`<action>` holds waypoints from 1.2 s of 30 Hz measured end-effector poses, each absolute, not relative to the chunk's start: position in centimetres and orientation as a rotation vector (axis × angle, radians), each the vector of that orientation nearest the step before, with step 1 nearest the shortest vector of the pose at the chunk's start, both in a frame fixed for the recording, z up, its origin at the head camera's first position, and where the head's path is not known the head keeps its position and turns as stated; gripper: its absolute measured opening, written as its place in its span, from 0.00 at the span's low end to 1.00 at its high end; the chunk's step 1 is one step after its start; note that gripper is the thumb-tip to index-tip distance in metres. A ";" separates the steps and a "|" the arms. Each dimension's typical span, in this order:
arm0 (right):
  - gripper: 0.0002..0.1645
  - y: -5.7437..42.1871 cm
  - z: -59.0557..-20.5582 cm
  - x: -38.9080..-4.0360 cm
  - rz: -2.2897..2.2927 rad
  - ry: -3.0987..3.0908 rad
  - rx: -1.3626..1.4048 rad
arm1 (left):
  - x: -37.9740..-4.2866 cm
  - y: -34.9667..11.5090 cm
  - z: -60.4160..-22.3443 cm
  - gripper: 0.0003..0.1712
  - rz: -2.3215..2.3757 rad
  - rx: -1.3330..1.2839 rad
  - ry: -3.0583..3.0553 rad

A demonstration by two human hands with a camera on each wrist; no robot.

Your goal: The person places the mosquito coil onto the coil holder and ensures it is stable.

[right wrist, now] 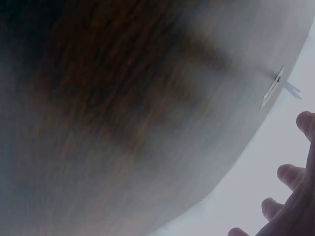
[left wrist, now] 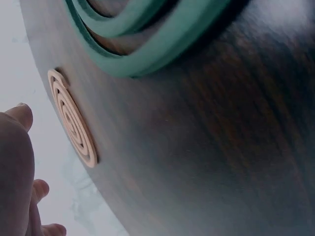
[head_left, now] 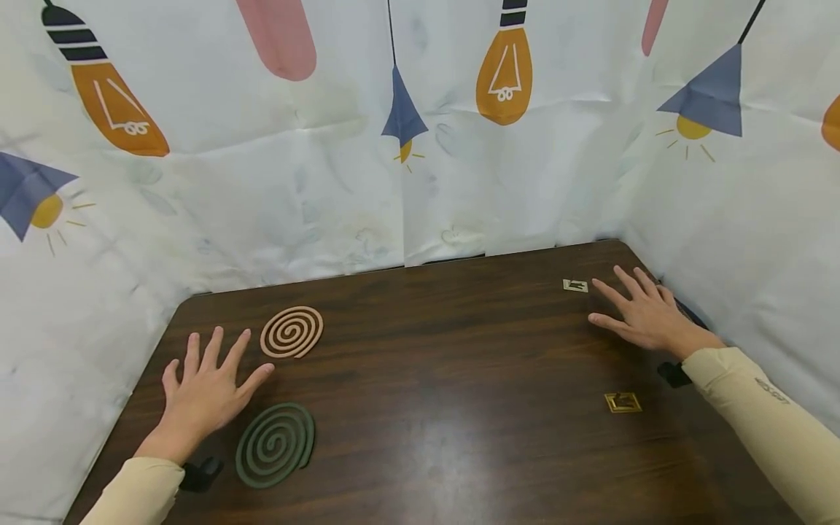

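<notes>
Two mosquito coils lie flat on the left of the dark wooden table: a tan coil (head_left: 291, 333) farther back and a green coil (head_left: 274, 445) nearer. My left hand (head_left: 205, 394) is held beside them, fingers spread, holding nothing. In the left wrist view the green coil (left wrist: 130, 66) is close and partly cut off, with the tan coil (left wrist: 74, 123) beyond. At the right, my right hand (head_left: 646, 317) has its fingers extended and nothing in it. Just left of its fingertips lies a small silvery metal coil stand (head_left: 574, 286), also in the right wrist view (right wrist: 271, 91).
A gold-coloured metal stand (head_left: 622, 402) lies nearer on the right, below the right hand. The brown table (head_left: 433, 350) has rounded far corners. White cloth (head_left: 341, 182) printed with lamps and bulbs hangs behind it and at both sides.
</notes>
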State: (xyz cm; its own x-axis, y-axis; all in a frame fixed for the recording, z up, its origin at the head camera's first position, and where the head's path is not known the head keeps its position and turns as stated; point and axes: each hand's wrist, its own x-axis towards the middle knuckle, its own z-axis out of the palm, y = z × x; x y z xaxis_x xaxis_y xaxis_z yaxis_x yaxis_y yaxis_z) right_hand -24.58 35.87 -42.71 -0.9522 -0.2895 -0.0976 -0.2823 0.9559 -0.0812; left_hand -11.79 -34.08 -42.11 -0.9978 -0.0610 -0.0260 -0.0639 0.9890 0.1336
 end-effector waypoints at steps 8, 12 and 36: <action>0.51 35.7 -44.0 -25.1 -0.114 2.997 -0.454 | -12.1 -34.7 -42.6 0.53 0.240 -0.120 3.069; 0.50 36.0 -44.2 -25.2 -0.095 2.980 -0.432 | -12.7 -34.7 -42.9 0.53 0.250 -0.110 3.065; 0.55 34.9 -44.5 -26.5 -0.055 2.920 -0.440 | -15.1 -36.1 -43.9 0.51 0.284 0.006 3.053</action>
